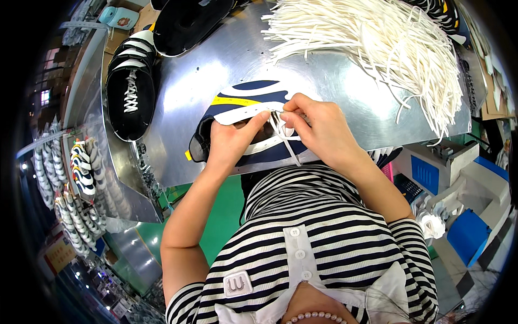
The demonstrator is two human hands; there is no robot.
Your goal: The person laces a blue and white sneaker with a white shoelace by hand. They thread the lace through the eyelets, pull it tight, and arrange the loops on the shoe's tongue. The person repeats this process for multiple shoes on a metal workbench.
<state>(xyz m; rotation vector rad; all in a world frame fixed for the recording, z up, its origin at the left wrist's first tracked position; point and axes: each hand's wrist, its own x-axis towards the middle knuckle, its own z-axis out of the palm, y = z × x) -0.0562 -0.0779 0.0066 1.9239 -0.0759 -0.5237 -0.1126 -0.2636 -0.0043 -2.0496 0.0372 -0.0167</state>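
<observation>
From where I stand, the shoe upper, navy with white and a yellow stripe, lies at the centre of the frame on the shiny metal desk, close to the edge on the wearer's side. The left hand has it by the near side of the opening, thumb laid on the white eyelet strip, the other fingers mostly out of sight. The right hand is narrowed to a pinch of thumb and forefinger at that strip, apparently on a white lace whose loose end trails toward the desk edge.

I'd judge the upper light and pliable, liable to fold or skate on polished metal, so the firmer eyelet strip looks the best place to grip. The lace seems soft and limp; I'd take it right by its tip, which is too small for me to make out.

The lower edge of the desk runs just below the upper, so there's little room that way. Bare metal opens to the left, as far as a black laced upper, and to the right, below the heap of cream laces at upper right. Another dark upper sits at the top, hemming in the far side somewhat.
</observation>
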